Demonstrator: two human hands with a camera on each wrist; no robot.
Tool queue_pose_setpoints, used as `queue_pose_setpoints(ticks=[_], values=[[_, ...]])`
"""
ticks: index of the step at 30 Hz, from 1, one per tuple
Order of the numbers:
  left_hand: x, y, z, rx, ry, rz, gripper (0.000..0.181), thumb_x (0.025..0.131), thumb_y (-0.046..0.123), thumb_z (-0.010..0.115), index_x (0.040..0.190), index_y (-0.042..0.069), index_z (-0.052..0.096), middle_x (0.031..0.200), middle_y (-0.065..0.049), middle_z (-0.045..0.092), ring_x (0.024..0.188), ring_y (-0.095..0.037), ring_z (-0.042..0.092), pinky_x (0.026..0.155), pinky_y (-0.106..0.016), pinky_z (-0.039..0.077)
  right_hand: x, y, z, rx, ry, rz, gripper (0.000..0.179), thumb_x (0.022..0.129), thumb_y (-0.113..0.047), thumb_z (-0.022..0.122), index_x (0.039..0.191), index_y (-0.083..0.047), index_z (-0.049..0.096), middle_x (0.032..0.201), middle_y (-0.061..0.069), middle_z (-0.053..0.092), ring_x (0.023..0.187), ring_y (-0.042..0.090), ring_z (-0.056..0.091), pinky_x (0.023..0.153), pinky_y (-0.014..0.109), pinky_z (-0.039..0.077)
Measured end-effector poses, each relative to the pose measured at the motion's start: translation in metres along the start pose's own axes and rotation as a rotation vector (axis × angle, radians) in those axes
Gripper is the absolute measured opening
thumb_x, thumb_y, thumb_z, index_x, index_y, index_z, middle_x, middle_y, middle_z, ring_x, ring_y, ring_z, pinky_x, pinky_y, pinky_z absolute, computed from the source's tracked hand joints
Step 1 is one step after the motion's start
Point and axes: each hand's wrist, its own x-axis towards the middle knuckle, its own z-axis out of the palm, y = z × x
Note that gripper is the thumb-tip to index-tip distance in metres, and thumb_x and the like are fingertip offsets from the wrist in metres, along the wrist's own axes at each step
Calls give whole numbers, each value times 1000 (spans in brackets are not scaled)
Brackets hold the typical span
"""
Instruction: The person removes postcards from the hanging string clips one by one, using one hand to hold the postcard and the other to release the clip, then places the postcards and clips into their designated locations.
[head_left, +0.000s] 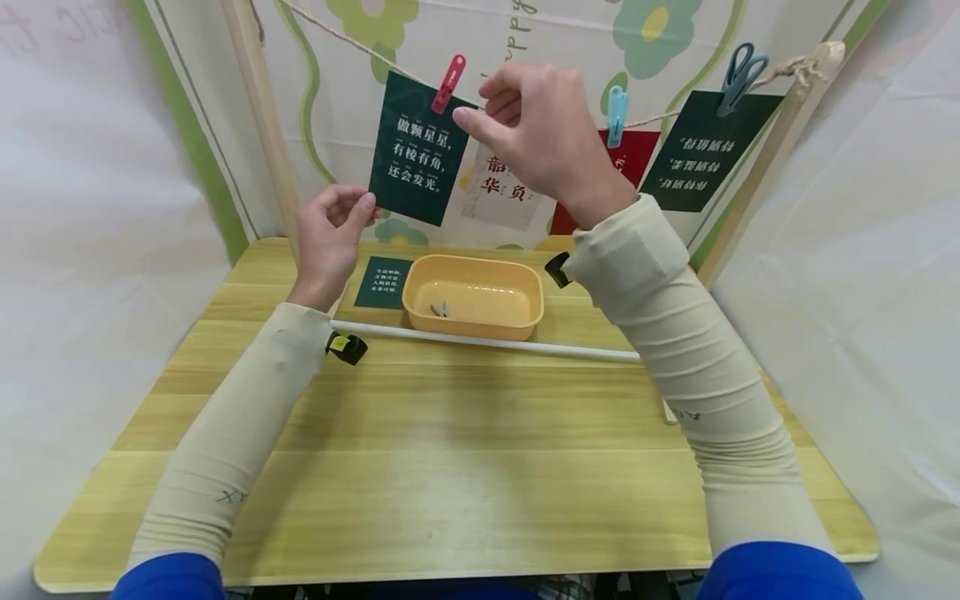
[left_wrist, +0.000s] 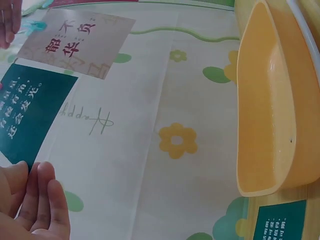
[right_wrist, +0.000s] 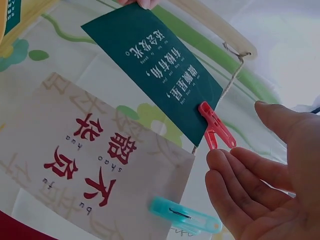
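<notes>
A dark green card [head_left: 420,158] with white characters hangs from a rope, held at its top edge by a red clothespin [head_left: 450,83]. My left hand [head_left: 330,237] pinches the card's lower left corner between thumb and fingers. Close to the red clothespin, my right hand [head_left: 543,125] is raised with thumb and fingers apart. In the right wrist view its fingertips [right_wrist: 217,159] are beside the clothespin's handles, with nothing held. Beside the green card hangs a pale card [right_wrist: 100,165] with red characters, clipped by a turquoise clothespin [right_wrist: 182,214].
To the right hang a red card [head_left: 637,154] and another green card [head_left: 701,154], with blue clothespins. Wooden posts [head_left: 258,108] carry the rope. On the table [head_left: 450,467] are a yellow tray [head_left: 472,327] containing a small grey item, a green card [head_left: 382,283] and a white rod [head_left: 480,340].
</notes>
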Motion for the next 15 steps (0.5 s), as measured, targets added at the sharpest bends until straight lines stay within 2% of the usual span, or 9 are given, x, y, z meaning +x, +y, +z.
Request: queue_pose_setpoints(ticks=[11,15], values=[[0,0,1,-62,13,-14,23,103,26,69,119,8,71,100,7,73,93,-10,71,94,-19,58,18,-2,-8,-59,14,61,48,106,-47,60,137,-11,68,134,2,73,117,11,70,105,16,53],[-2,0,1,-56,12,-15,23,103,26,69,119,8,70,100,6,72,93,-10,71,94,-19,58,23,-3,-9,-67,5,89,47,107,-47,58,137,-13,68,136,1,72,117,11,69,104,16,53]])
